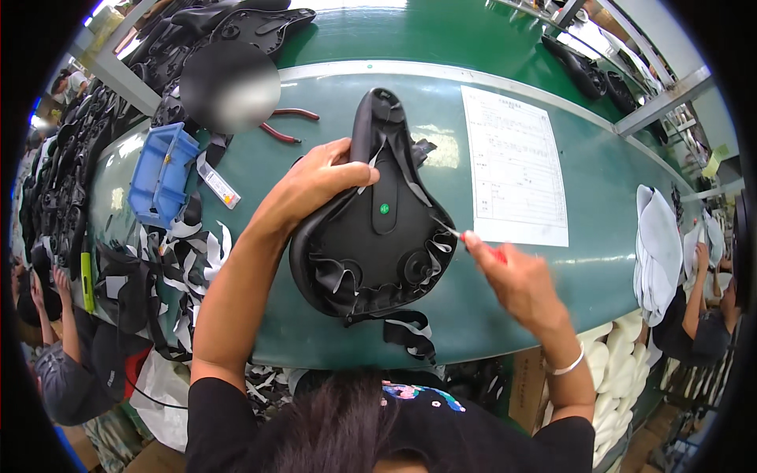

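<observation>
A black bicycle saddle (pixel 385 236) lies underside up on the green bench, its narrow nose pointing away from me. My left hand (pixel 327 177) is closed on the saddle's left edge near the nose, thumb over the rim. In my right hand (pixel 512 280), slightly blurred, is a red-handled tool (pixel 487 251) with a thin metal shaft; its exact kind is unclear. The tip touches or nearly touches the saddle's right edge. Loose folds of cover material (pixel 339 276) stand up inside the wide rear rim. Below the saddle lies a black and white scrap strip (pixel 412 335).
Red-handled pliers (pixel 288 126) and a blue plastic bin (pixel 162 175) lie at the left, with many cut strips (pixel 189 268) and a green utility knife (pixel 87 282). A printed sheet (pixel 516 169) is at the right. Saddles (pixel 260 31) pile up far left; other people work on both sides.
</observation>
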`<action>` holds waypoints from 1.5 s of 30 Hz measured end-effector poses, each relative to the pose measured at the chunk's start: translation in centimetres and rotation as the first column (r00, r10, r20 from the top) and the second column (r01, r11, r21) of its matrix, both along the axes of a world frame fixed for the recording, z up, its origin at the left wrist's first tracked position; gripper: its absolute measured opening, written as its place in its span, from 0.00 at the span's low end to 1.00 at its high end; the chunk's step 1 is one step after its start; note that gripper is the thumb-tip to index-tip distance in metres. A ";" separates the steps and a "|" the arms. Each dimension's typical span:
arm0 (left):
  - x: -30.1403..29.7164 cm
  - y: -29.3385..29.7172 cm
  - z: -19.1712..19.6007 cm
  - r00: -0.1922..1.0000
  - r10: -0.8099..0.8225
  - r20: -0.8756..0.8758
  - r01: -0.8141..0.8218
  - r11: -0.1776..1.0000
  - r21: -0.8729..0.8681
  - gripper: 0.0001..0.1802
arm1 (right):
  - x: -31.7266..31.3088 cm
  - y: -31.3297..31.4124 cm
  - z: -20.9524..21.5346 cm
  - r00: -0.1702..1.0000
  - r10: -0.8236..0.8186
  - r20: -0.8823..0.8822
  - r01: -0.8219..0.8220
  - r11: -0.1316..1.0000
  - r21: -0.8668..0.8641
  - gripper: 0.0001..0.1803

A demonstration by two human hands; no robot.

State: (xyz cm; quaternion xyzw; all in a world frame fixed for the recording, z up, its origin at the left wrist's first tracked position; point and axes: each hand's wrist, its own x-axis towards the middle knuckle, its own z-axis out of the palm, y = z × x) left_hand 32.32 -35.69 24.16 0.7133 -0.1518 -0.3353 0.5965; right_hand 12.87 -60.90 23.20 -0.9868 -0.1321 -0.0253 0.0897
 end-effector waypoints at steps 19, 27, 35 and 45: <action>-12.5 5.0 -3.1 0.817 0.567 -0.100 -0.574 0.786 -0.230 0.26 | 2.5 7.6 -2.6 0.958 -0.278 0.065 0.146 0.673 0.725 0.36; -10.9 0.9 -0.6 0.509 -0.116 0.853 -0.115 0.973 0.200 0.27 | 1.2 8.1 0.0 0.926 -0.340 -0.166 0.302 0.397 0.867 0.27; -7.0 -3.2 -2.5 0.698 -0.269 0.664 0.056 0.944 0.324 0.19 | -2.5 1.9 -1.3 0.986 -0.107 0.129 0.046 0.913 0.404 0.35; -5.6 -2.1 -1.1 0.936 0.348 0.057 -0.254 0.777 -0.575 0.17 | -6.3 8.5 0.0 0.889 -0.436 -0.140 0.457 0.864 0.212 0.29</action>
